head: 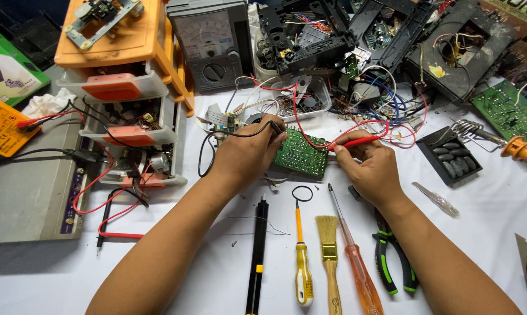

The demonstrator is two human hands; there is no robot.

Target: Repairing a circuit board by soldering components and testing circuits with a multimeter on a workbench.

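The left hand (247, 156) pinches a slim black test probe (273, 126) and the right hand (370, 169) grips a red one (357, 142), both tips angled onto the small green rectangular circuit board (301, 154) propped between them on the white-covered bench (485, 210), seemingly to touch its contacts.

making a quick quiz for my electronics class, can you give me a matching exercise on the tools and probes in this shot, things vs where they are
Things:
1. red probe
2. black probe
3. paintbrush
4. green-handled pliers

Places:
A. lying under the right forearm
B. in the left hand
C. in the right hand
D. lying between the yellow-handled tool and the orange screwdriver

Pairs: 1-C, 2-B, 3-D, 4-A
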